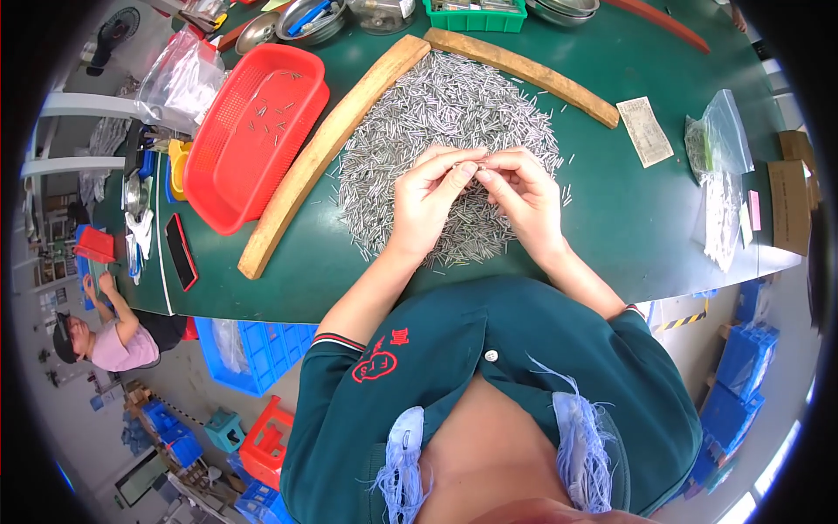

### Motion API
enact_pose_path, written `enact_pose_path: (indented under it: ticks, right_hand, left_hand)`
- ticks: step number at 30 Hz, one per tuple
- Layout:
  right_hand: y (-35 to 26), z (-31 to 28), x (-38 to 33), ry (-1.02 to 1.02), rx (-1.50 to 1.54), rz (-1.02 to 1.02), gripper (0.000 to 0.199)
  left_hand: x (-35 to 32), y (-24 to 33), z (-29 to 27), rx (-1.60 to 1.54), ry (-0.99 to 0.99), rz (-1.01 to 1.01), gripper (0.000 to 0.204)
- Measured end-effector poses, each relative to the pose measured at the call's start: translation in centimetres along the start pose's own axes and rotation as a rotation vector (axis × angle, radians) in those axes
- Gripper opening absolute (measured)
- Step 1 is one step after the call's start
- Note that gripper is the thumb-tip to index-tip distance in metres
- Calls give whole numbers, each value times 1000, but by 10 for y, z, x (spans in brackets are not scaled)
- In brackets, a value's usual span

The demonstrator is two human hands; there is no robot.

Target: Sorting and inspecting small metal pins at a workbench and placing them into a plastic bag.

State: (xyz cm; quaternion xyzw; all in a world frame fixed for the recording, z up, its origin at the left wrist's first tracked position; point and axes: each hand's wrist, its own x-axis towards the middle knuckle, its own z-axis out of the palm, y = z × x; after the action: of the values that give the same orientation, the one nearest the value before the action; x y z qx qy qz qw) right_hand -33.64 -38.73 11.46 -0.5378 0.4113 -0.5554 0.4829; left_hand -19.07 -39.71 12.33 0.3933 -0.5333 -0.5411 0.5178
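A wide heap of small silvery metal pins (454, 96) is spread over the green table (297, 293). Just above the heap's near part, my left hand (429, 194) and my right hand (526, 196) meet at the fingertips. Both are closed in a pinch, thumbs against forefingers. Something tiny and metallic seems to be between them, most likely a pin, but the fingers hide most of it. Two wooden bars, one on the left (340, 144) and one on the right (524, 72), form a V round the heap's far side.
Left of the heap is a red plastic basket (229, 175) with a few pins inside. A phone (181, 251) lies near the left edge. To the right are a paper slip (644, 131) and clear plastic bags (720, 175). A green bin (476, 19) and metal bowls (312, 22) stand at the back.
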Motion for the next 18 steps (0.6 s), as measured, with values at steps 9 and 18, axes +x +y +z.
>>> enact_pose_path:
  ticks: [9, 18]
  right_hand:
    - [-2, -1, 1, 24, -45, -79, 11]
    - [-2, -7, 4, 28, -250, -319, 14]
  left_hand:
    - [1, -3, 0, 8, -16, 44, 21]
    - [-2, -9, 2, -155, 9, -63, 21]
